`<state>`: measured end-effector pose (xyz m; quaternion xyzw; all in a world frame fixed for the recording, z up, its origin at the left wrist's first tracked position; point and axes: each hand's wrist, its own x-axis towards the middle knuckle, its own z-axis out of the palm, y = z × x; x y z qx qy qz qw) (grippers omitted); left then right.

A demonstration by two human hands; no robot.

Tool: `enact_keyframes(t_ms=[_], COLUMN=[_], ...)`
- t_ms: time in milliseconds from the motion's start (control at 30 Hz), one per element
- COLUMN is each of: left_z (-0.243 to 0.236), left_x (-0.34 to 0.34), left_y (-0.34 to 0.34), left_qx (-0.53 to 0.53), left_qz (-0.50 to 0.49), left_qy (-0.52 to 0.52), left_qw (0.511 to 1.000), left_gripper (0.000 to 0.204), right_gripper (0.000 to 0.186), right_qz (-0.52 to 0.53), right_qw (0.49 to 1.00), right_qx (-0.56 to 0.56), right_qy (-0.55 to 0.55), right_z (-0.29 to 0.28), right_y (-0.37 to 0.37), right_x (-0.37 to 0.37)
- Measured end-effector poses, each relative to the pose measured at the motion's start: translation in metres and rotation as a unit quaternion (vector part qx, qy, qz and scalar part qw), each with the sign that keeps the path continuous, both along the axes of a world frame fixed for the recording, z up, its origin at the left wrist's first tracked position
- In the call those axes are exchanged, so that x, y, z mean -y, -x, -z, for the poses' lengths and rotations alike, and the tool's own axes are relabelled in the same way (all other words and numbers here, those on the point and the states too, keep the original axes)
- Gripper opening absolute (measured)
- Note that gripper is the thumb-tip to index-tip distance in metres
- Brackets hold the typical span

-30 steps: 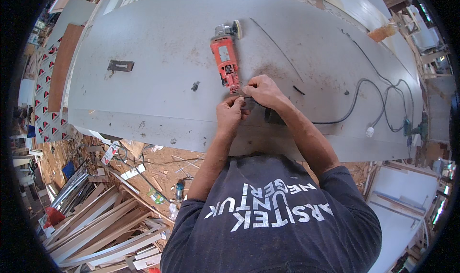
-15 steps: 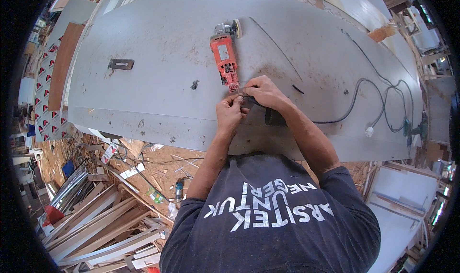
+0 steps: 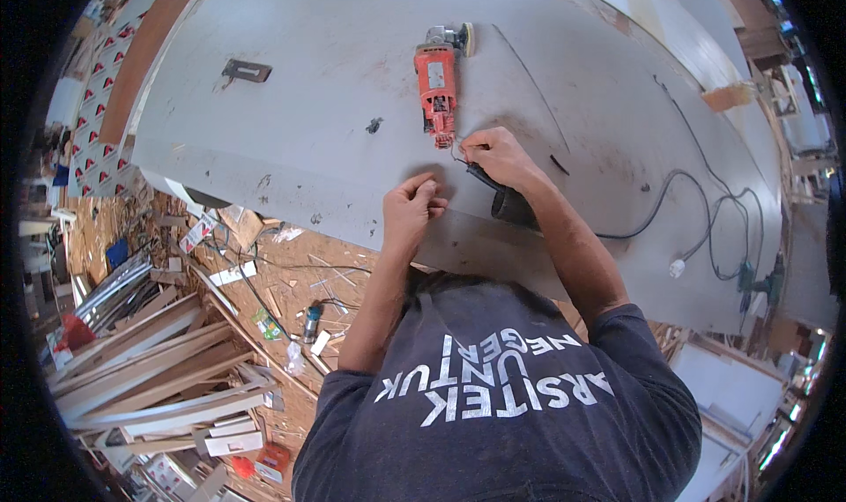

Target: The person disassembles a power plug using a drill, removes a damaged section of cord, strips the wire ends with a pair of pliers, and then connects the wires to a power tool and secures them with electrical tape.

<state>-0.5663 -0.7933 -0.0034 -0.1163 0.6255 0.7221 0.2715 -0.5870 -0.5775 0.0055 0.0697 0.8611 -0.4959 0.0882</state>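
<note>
A red angle grinder lies on the grey sheet with its disc end away from me and its rear casing off. Thin wires come out of its near end. My right hand pinches a wire just beyond that end. Beneath this hand lies a black hollow cover, with a black cord sleeve running from it toward the fingertips. My left hand is apart from the grinder, nearer to me, its thumb against curled fingers. Whatever those fingers hold, if anything, is too small to make out.
The large grey sheet carries a dark slotted metal piece at left and dark crumbs. A black power cord loops at right near a green tool. Wood strips and a blue-green tool lie on the littered floor at left.
My left hand has drawn away from the wires, toward me and to the left. My right hand stays at the grinder's rear end. The whole view has shifted and turned slightly.
</note>
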Motion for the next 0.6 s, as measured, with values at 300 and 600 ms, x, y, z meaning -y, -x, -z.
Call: enact_keyframes(t_ms=[300, 600], left_z=[0.005, 0.046], left_x=[0.077, 0.128], left_y=[-0.093, -0.195], left_qx=[0.041, 0.158], left_qz=[-0.204, -0.279], left_qy=[0.077, 0.088], left_qw=[0.975, 0.943], left_gripper=[0.029, 0.033], right_gripper=[0.019, 0.028], right_qz=[-0.025, -0.013], right_qw=[0.997, 0.997], right_qx=[0.038, 0.076], right_qy=[0.067, -0.018], right_z=[-0.012, -0.015], right_y=[-0.002, 0.005], right_x=[-0.008, 0.001])
